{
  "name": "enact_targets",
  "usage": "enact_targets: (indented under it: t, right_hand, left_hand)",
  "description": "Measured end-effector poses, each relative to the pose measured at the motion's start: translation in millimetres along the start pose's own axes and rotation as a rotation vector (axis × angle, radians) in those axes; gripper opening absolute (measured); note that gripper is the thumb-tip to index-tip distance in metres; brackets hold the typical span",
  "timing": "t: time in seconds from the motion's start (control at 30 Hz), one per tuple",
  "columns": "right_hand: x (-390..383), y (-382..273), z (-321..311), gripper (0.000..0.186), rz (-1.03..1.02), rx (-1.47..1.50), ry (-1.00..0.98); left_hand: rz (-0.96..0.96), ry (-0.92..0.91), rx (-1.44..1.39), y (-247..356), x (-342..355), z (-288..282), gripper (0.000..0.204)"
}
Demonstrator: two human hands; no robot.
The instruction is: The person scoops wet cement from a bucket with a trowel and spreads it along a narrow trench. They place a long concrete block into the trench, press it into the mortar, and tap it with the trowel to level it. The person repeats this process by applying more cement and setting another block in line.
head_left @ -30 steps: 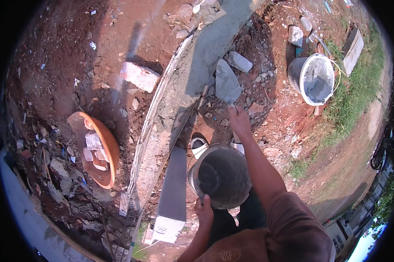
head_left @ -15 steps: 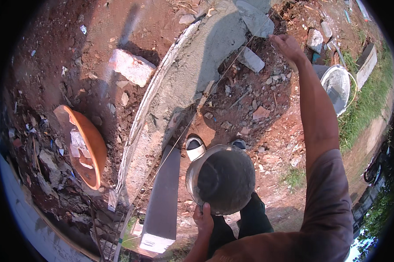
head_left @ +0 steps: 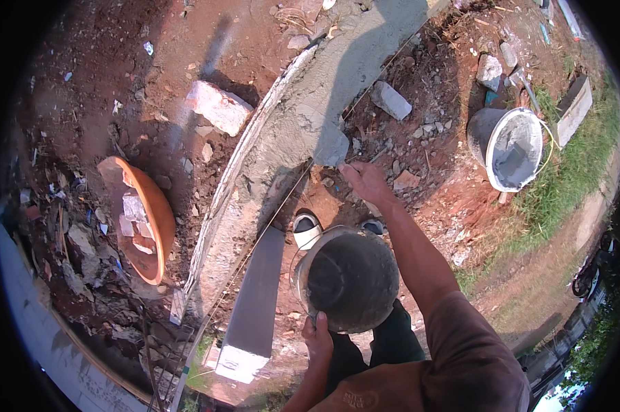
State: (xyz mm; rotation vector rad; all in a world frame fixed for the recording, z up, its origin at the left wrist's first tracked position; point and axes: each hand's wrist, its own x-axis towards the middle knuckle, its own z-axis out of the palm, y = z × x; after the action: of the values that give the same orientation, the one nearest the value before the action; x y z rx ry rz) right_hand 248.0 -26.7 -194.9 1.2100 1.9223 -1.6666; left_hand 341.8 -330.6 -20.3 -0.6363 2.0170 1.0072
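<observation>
My right hand [head_left: 361,177] grips a trowel [head_left: 329,145], its grey, mortar-smeared blade resting on or just over the fresh mortar strip [head_left: 351,69] that runs diagonally upward beside a taut string line. My left hand [head_left: 317,332] holds the rim of a dark, cement-stained bucket [head_left: 354,278] in front of my legs, above my white shoe [head_left: 307,232]. Beside the bucket lies a long grey block [head_left: 251,305] with a white end. At the right, a white-rimmed bucket [head_left: 502,147] contains grey wet material.
A cracked orange basin [head_left: 155,226] of rubble sits at left. Broken chunks [head_left: 221,108] [head_left: 391,99] lie on reddish, debris-strewn soil. A slab [head_left: 572,110] leans by grass at right, with motorbikes at the far right edge.
My right hand swept the trowel up and right along the strip by half a second ago, then came back down and left. The left hand still holds the bucket.
</observation>
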Motion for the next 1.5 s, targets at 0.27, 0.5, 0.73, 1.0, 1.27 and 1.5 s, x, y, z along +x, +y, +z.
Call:
enact_targets:
  t: [0.27,0.5,0.73,1.0,1.27,1.5]
  right_hand:
    - [-121.1,-1.4,-107.2,0.048,0.075,-0.363,-0.077]
    - [-372.6,217.0,-332.7,0.035,0.46,-0.708,0.317]
    - [-586.5,203.7,-321.6,0.042,0.722,-0.073,0.823]
    - [-592.9,95.4,-199.3,0.048,0.467,-0.16,0.718]
    - [-586.3,54.3,-206.4,0.046,0.414,0.091,0.734]
    - [-543.0,29.6,-214.9,0.045,0.479,0.04,0.6]
  left_hand:
    - [0.101,-0.116,-0.079,65.4,-61.1,-28.6,0.034]
    - [0.072,-0.159,-0.968,179.5,-100.8,-115.2,0.029]
    - [0.475,0.114,-1.463,326.6,-49.2,-244.2,0.032]
    - [0.68,0.213,-1.007,424.6,28.0,-396.6,0.097]
    - [0.62,0.625,0.166,192.0,71.0,-422.5,0.077]
    - [-0.037,0.327,0.802,-66.5,-20.0,-425.4,0.047]
